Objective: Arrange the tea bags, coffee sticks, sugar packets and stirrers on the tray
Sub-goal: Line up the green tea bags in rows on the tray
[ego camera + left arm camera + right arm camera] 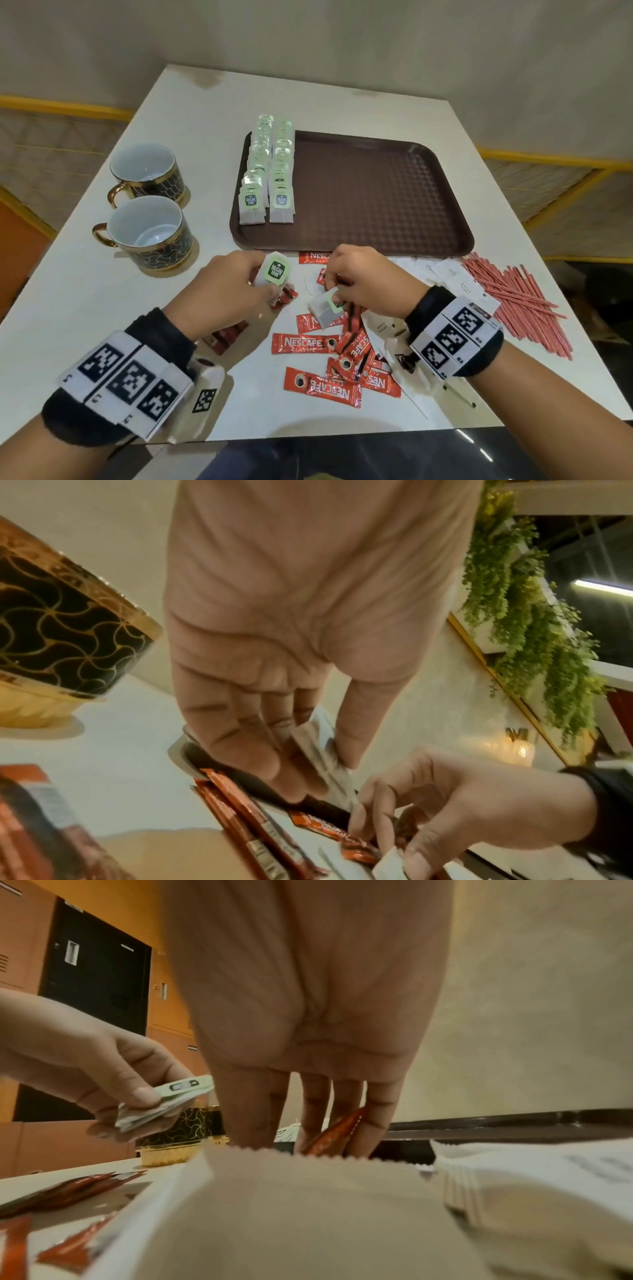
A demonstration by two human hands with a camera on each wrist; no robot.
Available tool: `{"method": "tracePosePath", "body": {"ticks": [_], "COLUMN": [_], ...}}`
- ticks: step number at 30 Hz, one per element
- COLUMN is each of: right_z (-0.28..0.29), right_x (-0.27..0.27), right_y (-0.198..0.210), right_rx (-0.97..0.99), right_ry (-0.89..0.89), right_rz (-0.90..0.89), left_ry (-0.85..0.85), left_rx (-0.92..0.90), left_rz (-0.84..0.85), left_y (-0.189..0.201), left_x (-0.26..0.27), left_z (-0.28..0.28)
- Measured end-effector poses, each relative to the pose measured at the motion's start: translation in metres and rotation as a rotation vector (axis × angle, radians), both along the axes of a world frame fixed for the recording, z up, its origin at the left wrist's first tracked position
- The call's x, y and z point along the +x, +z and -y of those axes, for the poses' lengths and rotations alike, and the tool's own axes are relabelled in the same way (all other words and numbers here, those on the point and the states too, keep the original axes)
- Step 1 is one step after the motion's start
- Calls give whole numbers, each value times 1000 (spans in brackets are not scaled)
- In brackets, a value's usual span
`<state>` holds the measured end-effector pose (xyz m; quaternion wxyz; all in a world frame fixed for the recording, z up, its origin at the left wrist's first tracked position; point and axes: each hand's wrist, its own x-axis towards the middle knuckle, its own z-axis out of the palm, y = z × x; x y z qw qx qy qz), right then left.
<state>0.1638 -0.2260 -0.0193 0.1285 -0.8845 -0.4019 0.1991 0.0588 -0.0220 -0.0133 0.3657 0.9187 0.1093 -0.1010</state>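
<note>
Nearest the table's front edge, red coffee sticks (323, 390) are scattered in a loose overlapping pile on the white table (85, 308), with a few more (224, 337) lying under the left wrist. White sugar packets (455, 281) are spread to the right of the pile, partly hidden beneath the right forearm, and one of them fills the foreground of the right wrist view, blocking most of what lies under the fingers there. A loose heap of red stirrers (513, 298) is found at the right edge of the table, beside the sugar packets.

Just beyond the pile, a small stack of tea bags (274, 272) is pinched between thumb and fingers of the left hand (222, 291), held just above the table. The right hand (363, 284) is lowered into the scattered items with its fingers curled downward around another tea bag (325, 308), whose grey pouch hangs out below the palm; a coffee stick (337, 1130) is seen lying between its fingers in the right wrist view.

Farther back, the brown tray (376, 192) is set near the hands, and two overlapping rows of tea bags (269, 171) are laid along its left side. To the left of the tray, two dark cups with gold trim (147, 212) are placed one behind the other.
</note>
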Motion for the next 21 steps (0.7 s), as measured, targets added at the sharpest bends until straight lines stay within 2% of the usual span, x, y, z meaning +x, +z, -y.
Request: {"method": "tracePosePath", "body": {"ticks": [3, 7, 10, 14, 21], "right_z": [2, 0, -2, -3, 13], "right_x": [0, -7, -9, 1, 24], "right_y": [9, 12, 5, 8, 28], "right_rx": [57, -182, -207, -59, 308], "right_ry": [-6, 108, 157, 125, -13], "right_rz": [12, 84, 90, 13, -364], "left_ry": [74, 133, 171, 211, 383], "left_rx": [-78, -128, -229, -358, -458], "left_rz": [18, 18, 42, 89, 182], "left_y": [3, 4, 7, 14, 23], "left_x": [0, -1, 0, 4, 13], "left_z": [-1, -2, 4, 7, 0]}}
